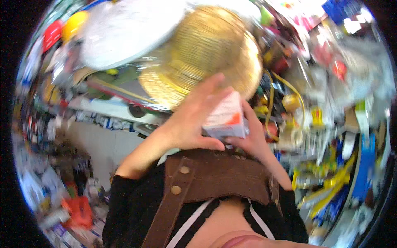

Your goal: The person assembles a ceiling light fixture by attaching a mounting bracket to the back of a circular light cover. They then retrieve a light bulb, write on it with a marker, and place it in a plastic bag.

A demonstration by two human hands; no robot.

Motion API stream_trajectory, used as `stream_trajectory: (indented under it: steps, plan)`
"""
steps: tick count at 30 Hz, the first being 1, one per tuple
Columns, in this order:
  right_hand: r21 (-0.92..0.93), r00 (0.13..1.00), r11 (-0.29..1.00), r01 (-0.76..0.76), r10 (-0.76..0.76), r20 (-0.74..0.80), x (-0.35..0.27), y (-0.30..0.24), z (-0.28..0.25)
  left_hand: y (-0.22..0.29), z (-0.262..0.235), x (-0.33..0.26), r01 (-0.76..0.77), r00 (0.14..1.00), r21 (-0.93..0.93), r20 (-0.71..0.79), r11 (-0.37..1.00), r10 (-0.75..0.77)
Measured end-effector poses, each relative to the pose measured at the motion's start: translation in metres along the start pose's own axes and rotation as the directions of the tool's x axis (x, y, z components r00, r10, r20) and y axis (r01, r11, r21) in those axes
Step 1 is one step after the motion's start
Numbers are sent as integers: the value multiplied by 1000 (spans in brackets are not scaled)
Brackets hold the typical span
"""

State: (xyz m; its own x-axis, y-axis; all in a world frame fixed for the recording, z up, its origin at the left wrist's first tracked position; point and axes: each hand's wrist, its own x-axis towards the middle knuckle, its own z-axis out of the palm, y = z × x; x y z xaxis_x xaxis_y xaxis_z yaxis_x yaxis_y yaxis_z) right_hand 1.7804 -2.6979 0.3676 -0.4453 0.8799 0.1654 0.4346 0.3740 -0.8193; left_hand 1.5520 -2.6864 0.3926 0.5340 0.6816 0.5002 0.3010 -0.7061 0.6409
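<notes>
A small white box (225,113) with an orange-red patch is between my two hands, in front of my chest. My left hand (188,120) reaches around its left side, fingers long over the upper edge and thumb below. On the other side my right hand (254,138) grips the box, with its thumb low near the left thumb. Just beyond the box lies a shiny gold straw-like hat (206,45) with a wide brim. Motion blur hides the finer print and the exact finger contacts.
A large white rounded object (128,35) sits beside the hat at the far left. Near it are a yellow helmet-like thing (75,25) and a red one (52,35). Cluttered goods and yellow packages (326,177) crowd the right. An orange-red item (78,211) lies low at left.
</notes>
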Motion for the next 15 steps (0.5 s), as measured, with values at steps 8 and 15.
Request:
stream_trajectory:
  steps: [8,15]
  plan:
    - [106,780,801,589,-598,183,62,-62,38,68,-46,-68,238,961,169,-184,957,-206]
    - [537,750,722,436,-621,227,88,-48,82,189,-181,-154,842,531,508,-841,183,-106]
